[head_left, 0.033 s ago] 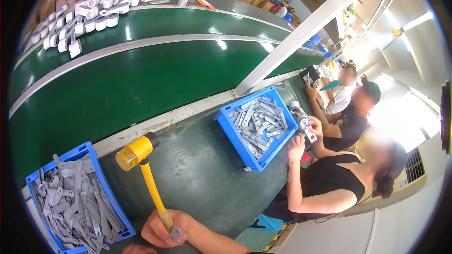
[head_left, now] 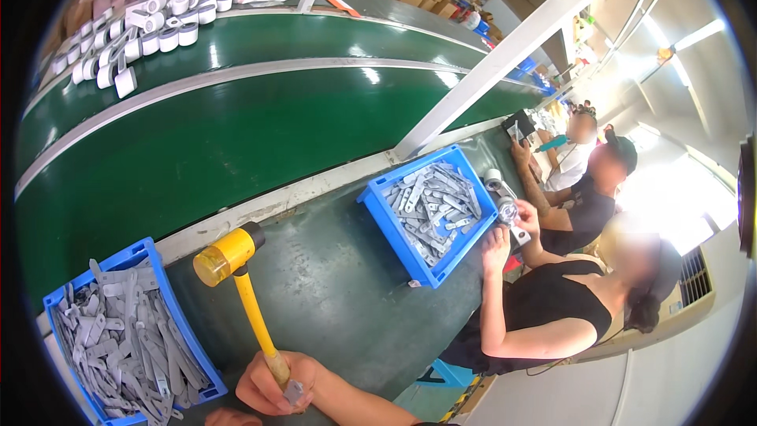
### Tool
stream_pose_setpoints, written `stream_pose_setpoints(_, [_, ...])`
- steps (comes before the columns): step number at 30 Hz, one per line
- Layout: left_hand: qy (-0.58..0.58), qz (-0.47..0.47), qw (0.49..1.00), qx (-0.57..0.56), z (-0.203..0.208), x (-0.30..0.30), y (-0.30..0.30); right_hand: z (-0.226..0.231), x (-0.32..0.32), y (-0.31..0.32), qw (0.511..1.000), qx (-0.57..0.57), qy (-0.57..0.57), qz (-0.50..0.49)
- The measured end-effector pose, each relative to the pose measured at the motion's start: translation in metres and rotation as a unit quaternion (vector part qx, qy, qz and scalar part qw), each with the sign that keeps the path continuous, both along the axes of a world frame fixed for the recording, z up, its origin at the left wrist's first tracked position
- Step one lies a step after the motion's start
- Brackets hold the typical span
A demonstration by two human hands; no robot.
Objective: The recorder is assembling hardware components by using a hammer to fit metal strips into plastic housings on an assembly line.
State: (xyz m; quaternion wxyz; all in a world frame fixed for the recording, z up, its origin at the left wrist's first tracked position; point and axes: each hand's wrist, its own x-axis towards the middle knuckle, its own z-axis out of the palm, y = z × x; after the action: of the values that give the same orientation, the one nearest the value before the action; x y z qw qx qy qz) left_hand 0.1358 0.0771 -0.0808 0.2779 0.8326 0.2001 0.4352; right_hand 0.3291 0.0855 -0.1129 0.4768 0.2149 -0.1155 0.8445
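Note:
My right hand is wrapped around the lower handle of a mallet. The mallet stands head up, its yellow head having one black face and one clear amber face. A small grey piece shows by the handle's lower end; whether it belongs to the mallet I cannot tell. At the bottom edge, only a bit of my left hand shows, its fingers mostly cut off. Beside it on the left sits a blue crate heaped with flat grey arm-shaped parts.
A second blue crate of grey parts stands on the dark green bench. To its right a co-worker handles a white round-ended part. Beyond a metal rail runs a green conveyor; white parts lie farther back. A white post slants up.
The co-worker's hand and the white part in it have shifted very slightly. My hands and the mallet stay where they were.

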Motion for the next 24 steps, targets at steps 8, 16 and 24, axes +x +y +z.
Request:
stream_pose_setpoints(8, [0.012,0.000,1.000,0.022,0.001,-0.002,0.001,0.001,-0.006,0.005,0.999,0.051,0.008,-0.016])
stream_pose_setpoints(16, [0.011,0.012,0.998,0.064,-0.003,0.006,-0.003,-0.002,0.002,0.004,1.000,0.025,-0.006,0.006])
stream_pose_setpoints(24, [0.026,0.042,0.999,0.018,-0.023,-0.005,-0.008,0.005,0.007,0.007,0.999,0.018,-0.029,-0.010])
